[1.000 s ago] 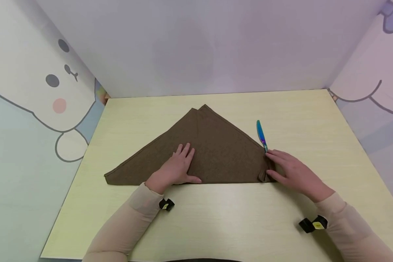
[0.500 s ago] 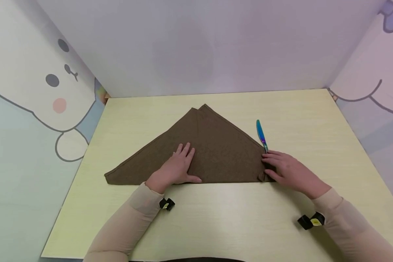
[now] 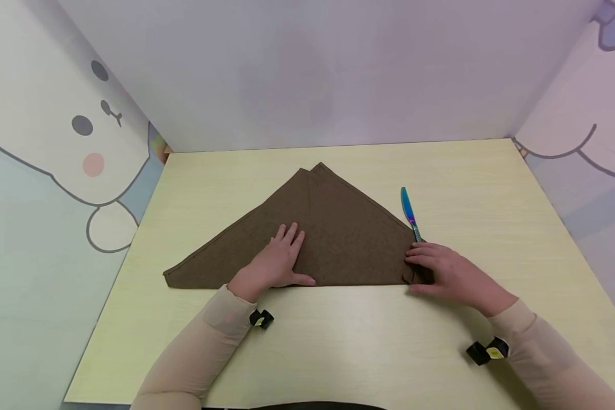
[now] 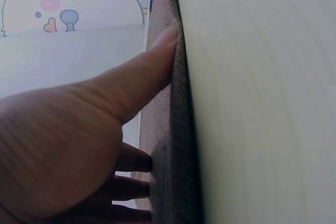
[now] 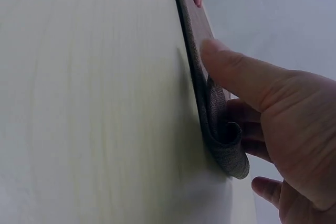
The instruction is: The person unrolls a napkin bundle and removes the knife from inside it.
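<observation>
A brown cloth napkin [image 3: 359, 239], folded into a broad triangle, lies flat with its long edge toward me. My left hand [image 3: 269, 265] rests on it left of centre, fingers spread and straight, thumb along the near edge. At the right corner, my right hand [image 3: 451, 273] curls its fingers and thumb round a rolled end of the cloth; the right wrist view shows this roll [image 5: 231, 153] between thumb and fingers. A shiny blue-purple table knife [image 3: 408, 206] points away from me, its blade beyond the slanted edge. Its handle is hidden by the roll and hand.
The pale wood-grain table [image 3: 338, 341] runs up to a plain back wall [image 3: 307, 74]. Side walls with cartoon animal drawings [image 3: 92, 131] stand at left and right. Each wrist carries a small black camera [image 3: 261, 319].
My right hand has moved slightly left, its fingers reaching over the rolled end and its thumb dropping to the near edge. The left hand stays in place.
</observation>
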A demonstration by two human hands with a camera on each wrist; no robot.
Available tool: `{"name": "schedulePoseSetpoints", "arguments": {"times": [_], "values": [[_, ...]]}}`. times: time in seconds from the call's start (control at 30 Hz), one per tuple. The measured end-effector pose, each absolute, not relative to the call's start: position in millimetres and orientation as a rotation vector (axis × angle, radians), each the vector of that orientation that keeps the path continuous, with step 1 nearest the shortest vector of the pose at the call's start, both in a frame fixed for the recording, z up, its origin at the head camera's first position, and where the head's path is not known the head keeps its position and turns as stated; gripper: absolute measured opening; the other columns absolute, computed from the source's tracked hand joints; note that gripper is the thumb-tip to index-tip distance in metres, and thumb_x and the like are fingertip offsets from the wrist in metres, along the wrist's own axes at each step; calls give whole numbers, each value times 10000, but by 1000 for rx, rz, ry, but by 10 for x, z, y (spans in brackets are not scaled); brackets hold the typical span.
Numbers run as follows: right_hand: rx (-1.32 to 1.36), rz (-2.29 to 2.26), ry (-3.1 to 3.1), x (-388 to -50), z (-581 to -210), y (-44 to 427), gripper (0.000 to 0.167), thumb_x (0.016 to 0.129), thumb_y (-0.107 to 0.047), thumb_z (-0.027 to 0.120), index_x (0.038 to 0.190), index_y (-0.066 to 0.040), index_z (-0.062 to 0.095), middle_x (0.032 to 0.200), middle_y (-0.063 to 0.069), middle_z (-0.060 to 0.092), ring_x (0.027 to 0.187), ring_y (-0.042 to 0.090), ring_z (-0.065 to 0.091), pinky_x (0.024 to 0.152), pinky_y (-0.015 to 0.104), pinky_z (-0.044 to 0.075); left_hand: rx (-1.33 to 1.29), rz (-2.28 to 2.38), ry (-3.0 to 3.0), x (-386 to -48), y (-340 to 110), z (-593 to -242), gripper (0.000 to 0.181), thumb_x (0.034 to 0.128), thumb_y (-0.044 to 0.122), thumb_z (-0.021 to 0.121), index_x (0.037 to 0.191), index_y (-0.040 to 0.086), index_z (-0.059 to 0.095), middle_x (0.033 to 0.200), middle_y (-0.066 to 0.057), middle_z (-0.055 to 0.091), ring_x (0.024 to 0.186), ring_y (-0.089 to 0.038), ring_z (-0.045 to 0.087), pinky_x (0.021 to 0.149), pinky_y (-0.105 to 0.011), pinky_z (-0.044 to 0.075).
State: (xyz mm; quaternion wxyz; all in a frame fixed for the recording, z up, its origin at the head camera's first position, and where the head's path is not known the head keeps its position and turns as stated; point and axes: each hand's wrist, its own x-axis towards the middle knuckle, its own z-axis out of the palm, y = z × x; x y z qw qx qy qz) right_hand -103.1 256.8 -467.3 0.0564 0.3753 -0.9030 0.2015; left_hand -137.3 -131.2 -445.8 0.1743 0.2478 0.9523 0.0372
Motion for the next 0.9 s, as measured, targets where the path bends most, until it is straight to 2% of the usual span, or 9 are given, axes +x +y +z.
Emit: {"name": "schedulePoseSetpoints", "arguments": {"times": [0.23,0.5,0.63,0.8,0.9], "values": [[1162,620,-2672,-1022,-4668,2572,358,732,-149,811,1051,-17,719,1144,144,662,1120,328,589,905,502,458,721,101,2703,-1378,-1300,-4449,1143,745,705,653,1519,-4,203,1576,-231,94,1430,-443,84,1069,-532,307],[1101,610,-2658,-1031,-4659,2600,244,770,-89,755,1014,-68,751,1124,82,678,1093,253,608,893,417,471,681,95,2684,-1365,-1332,-4444,1145,746,703,653,1524,2,187,1582,-220,63,1434,-438,59,1073,-538,297],[1053,664,-2639,-1022,-4645,2636,259,746,-34,764,1000,-83,755,1105,52,683,1071,252,614,915,301,446,687,107,2686,-1360,-1335,-4442,1139,748,694,660,1519,-7,199,1579,-228,73,1431,-445,66,1067,-546,302],[1009,766,-2602,-1015,-4630,2694,289,730,23,759,997,-86,754,1086,32,692,1037,248,629,952,102,346,699,101,2688,-1361,-1317,-4432,1135,752,695,656,1517,-11,205,1577,-232,83,1430,-448,74,1066,-545,304],[968,813,-2597,-1014,-4627,2737,296,734,33,753,1002,-92,754,1080,11,696,1021,220,635,924,57,336,702,98,2688,-1361,-1308,-4423,1132,753,695,654,1517,-12,207,1576,-233,86,1429,-448,77,1067,-543,304]]}}
